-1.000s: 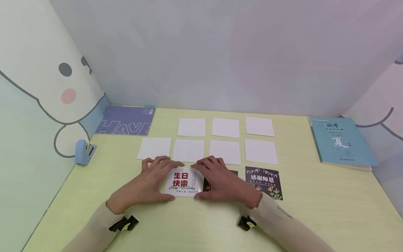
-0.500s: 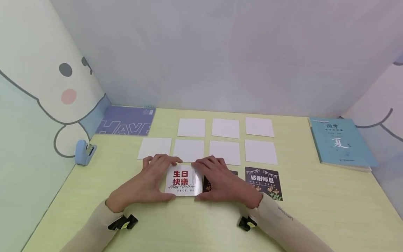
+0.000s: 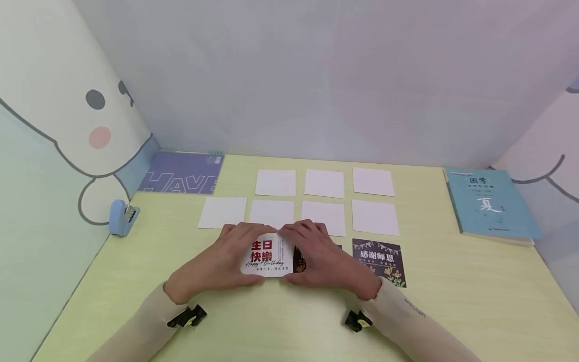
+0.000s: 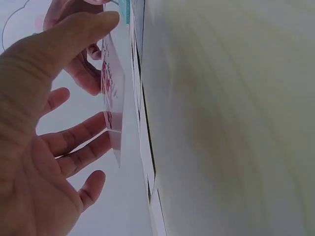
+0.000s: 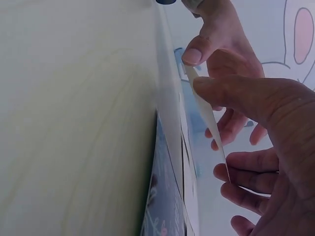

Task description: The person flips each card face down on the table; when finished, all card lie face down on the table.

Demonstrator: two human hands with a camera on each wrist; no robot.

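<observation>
A white birthday card [image 3: 268,257] with red Chinese characters is held up between both hands, just off the table. My left hand [image 3: 221,261] grips its left side, thumb at the near edge and fingers at the far edge. On the opposite side, my right hand [image 3: 325,259] pinches the card the same way. The right wrist view shows the card [image 5: 207,115] nearly edge-on, apart from the tabletop. Under the right hand lies a dark card [image 3: 298,262], mostly hidden. Another dark card [image 3: 379,262] with white characters and flowers lies to its right.
Beyond the hands, blank white cards lie in two rows, among them a front-row card [image 3: 374,217] and a back-row card [image 3: 324,183]. A blue stapler [image 3: 119,217] and purple notebook [image 3: 181,173] are at the left. A teal book [image 3: 490,203] lies at the right.
The birthday card has risen off the table in both hands. My left hand has shifted right, closer to the right hand, which has moved only slightly.
</observation>
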